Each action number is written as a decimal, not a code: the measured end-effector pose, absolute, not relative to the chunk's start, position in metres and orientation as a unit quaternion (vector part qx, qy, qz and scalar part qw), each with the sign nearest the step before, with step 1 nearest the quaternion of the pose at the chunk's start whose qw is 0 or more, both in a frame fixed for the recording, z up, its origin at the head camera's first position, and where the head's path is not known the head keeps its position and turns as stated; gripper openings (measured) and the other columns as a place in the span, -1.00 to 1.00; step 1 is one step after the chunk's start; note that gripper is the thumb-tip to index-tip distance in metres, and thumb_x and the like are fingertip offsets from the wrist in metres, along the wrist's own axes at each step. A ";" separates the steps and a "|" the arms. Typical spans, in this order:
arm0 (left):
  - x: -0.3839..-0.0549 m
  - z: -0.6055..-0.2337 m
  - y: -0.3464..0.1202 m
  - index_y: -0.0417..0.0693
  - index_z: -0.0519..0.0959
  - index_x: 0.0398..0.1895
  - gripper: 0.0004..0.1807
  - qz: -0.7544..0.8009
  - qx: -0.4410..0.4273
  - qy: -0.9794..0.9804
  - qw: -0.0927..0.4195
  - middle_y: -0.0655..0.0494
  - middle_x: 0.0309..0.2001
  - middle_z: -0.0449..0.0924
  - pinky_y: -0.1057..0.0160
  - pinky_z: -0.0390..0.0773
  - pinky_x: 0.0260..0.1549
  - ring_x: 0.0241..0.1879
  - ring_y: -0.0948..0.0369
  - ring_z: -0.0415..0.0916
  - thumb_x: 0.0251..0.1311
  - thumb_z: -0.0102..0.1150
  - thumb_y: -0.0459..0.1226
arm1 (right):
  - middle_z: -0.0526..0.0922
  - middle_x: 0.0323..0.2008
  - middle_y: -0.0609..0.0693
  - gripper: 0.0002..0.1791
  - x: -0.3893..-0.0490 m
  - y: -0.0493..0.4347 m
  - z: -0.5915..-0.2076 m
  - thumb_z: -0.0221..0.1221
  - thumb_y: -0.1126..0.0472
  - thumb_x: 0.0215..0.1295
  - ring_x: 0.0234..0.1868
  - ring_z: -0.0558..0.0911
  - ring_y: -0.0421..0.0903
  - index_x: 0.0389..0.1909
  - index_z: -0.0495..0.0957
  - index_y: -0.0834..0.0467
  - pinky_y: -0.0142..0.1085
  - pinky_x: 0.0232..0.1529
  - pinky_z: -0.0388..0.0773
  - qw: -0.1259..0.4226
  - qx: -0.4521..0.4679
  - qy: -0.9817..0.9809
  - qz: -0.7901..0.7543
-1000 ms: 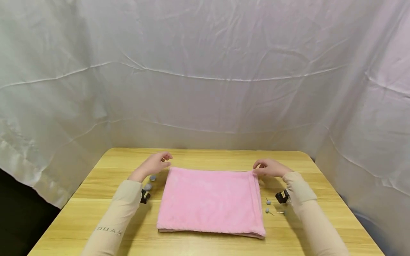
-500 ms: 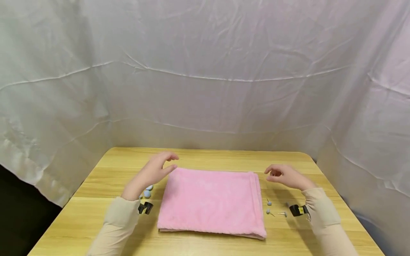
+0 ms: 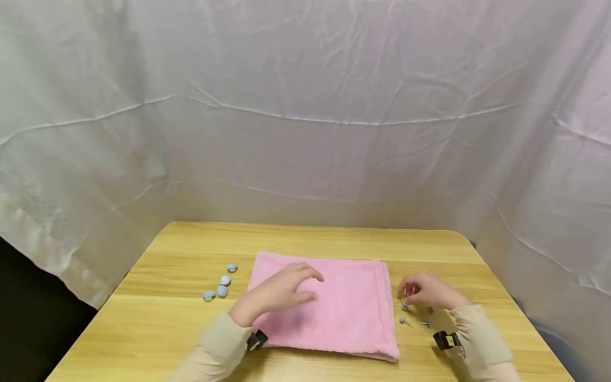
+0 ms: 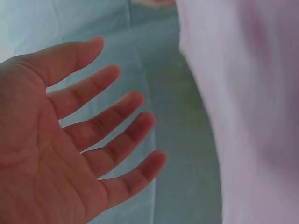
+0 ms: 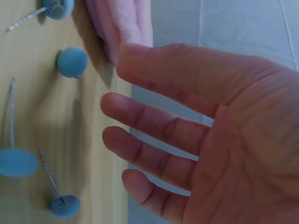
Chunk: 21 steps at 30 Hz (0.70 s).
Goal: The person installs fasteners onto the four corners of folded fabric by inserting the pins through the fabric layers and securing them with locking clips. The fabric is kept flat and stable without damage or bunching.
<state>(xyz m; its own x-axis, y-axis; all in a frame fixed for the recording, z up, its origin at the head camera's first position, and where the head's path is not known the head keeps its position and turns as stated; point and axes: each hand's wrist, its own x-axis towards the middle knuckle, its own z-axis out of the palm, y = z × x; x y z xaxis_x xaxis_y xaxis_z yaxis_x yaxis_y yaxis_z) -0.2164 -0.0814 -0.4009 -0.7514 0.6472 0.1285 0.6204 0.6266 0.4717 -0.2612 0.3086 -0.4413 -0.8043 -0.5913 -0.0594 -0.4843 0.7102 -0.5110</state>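
Observation:
A folded pink plush cloth [image 3: 353, 307] lies on the wooden table. Over its left part is my left hand [image 3: 281, 292], fingers apart and holding nothing; the left wrist view shows the bare palm [image 4: 42, 154]. My right hand [image 3: 429, 291] hovers beyond the cloth's right edge, fingers loosely bent, with nothing in them. Right below its fingertips is a blue-headed twist pin [image 3: 404, 307]. More such pins lie around it, among them one pin with its spiral shank showing [image 5: 65, 205] and another seen mostly by its round head [image 5: 72, 61].
Several round pale blue caps [image 3: 222, 291] lie on the table [image 3: 157, 318] left of the cloth. A light grey fabric curtain [image 3: 305, 159] hangs behind the table and on both sides. Each wrist carries a small black camera [image 3: 446, 340].
My right hand has left the cloth's far right corner and come down over the pins. My left hand has moved from the far left corner rightward and nearer, over the cloth.

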 end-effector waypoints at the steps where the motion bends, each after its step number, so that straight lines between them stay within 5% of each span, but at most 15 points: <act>1: -0.216 -0.404 -0.075 0.08 0.51 0.17 -0.61 0.236 0.361 0.901 0.038 0.17 0.19 0.53 0.10 0.35 0.31 0.25 0.17 0.40 0.29 0.18 -0.12 | 0.57 -0.49 -0.19 -0.85 -0.261 0.308 -0.442 0.34 0.23 0.11 -0.47 0.43 -0.39 -0.29 0.63 0.13 -0.43 -0.45 0.40 0.117 -0.291 0.917 -0.247; 12: -0.196 -0.430 -0.011 0.24 0.59 0.10 -0.59 0.149 0.452 0.876 0.071 0.33 0.03 0.57 0.45 0.41 0.05 0.02 0.40 0.42 0.14 0.31 -0.06 | 0.50 -0.55 -0.17 -0.86 -0.260 0.302 -0.446 0.26 0.41 0.04 -0.51 0.38 -0.36 -0.38 0.62 0.13 -0.44 -0.47 0.35 0.153 -0.283 0.912 -0.254; 21: -0.185 -0.452 0.016 0.47 0.52 0.10 -0.45 0.056 0.444 0.892 0.064 0.42 -0.10 0.48 0.42 0.35 -0.29 -0.17 0.42 0.36 -0.03 0.35 0.19 | 0.50 -0.54 -0.14 -0.88 -0.258 0.299 -0.450 0.26 0.43 0.01 -0.50 0.36 -0.37 -0.44 0.60 0.16 -0.44 -0.46 0.34 0.161 -0.293 0.906 -0.261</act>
